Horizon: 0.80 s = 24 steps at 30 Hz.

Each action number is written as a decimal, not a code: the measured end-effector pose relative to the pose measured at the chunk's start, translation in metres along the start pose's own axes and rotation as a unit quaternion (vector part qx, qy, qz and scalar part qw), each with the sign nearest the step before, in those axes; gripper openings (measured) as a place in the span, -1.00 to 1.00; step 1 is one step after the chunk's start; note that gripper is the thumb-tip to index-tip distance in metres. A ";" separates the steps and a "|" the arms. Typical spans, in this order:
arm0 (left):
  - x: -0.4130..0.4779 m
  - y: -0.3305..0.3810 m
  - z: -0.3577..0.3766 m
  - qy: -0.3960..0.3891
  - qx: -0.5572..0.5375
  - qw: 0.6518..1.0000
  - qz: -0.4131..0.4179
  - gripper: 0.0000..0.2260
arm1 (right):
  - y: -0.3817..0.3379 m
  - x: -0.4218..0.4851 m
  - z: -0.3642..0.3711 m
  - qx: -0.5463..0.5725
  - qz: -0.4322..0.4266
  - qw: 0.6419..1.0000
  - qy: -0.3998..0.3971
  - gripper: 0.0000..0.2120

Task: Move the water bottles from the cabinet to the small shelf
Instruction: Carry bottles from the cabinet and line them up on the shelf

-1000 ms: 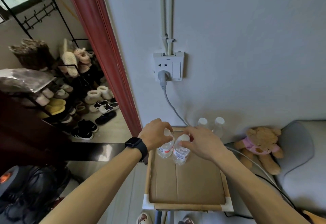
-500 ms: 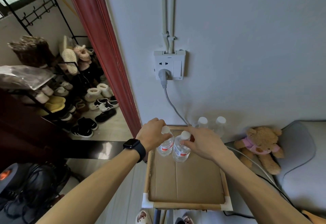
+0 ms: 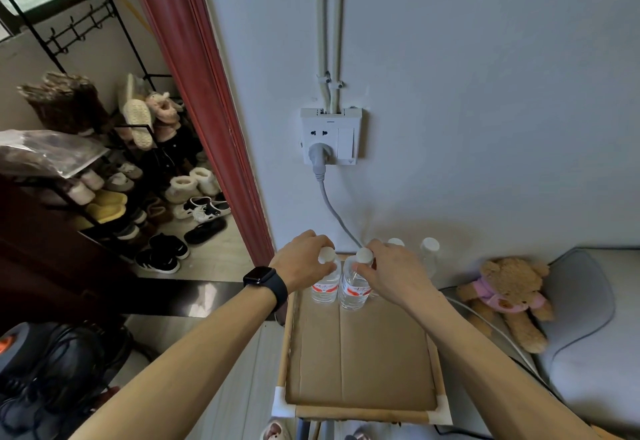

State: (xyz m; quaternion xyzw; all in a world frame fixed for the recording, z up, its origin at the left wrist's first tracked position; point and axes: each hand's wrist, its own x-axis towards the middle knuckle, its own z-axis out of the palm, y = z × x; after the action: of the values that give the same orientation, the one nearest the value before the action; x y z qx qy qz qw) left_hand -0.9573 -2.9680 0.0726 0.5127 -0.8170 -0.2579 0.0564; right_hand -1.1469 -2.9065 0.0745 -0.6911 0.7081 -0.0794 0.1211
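Cardboard lines the small shelf (image 3: 360,363), where two water bottles stand upright, touching, at its far end. The left hand (image 3: 304,266), smartwatch (image 3: 265,282) at the wrist, curls around the left bottle (image 3: 325,285) below its cap. The right hand (image 3: 394,275) pinches the right bottle (image 3: 353,290) at the neck.

Clear glossy plastic bottles (image 3: 325,283) stand on matt brown cardboard (image 3: 360,349) framed in pale wood (image 3: 360,414).
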 end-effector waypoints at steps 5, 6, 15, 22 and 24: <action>0.001 0.002 0.008 -0.001 -0.002 1.000 -0.008 -0.63 | -0.002 0.011 -0.008 -0.021 -0.015 0.999 -0.036 -0.64; 0.001 0.003 0.009 0.005 0.003 1.000 -0.007 -0.65 | -0.002 0.012 -0.008 -0.026 -0.018 0.999 -0.037 -0.65; 0.005 0.004 0.007 0.026 0.009 0.999 -0.026 -0.70 | -0.003 0.017 -0.004 -0.012 -0.020 0.999 -0.023 -0.72; 0.009 0.006 0.006 0.031 0.007 0.999 -0.032 -0.70 | 0.000 0.014 -0.006 -0.003 -0.025 1.000 -0.009 -0.70; 0.010 0.007 0.008 0.032 0.010 0.999 -0.033 -0.71 | 0.001 0.016 -0.006 0.001 -0.020 1.000 -0.010 -0.71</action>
State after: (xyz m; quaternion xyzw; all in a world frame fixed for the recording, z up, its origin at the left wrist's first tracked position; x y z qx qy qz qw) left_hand -0.9703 -2.9713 0.0678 0.5478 -0.8000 -0.2349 0.0683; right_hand -1.1494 -2.9224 0.0792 -0.7058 0.6928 -0.0758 0.1269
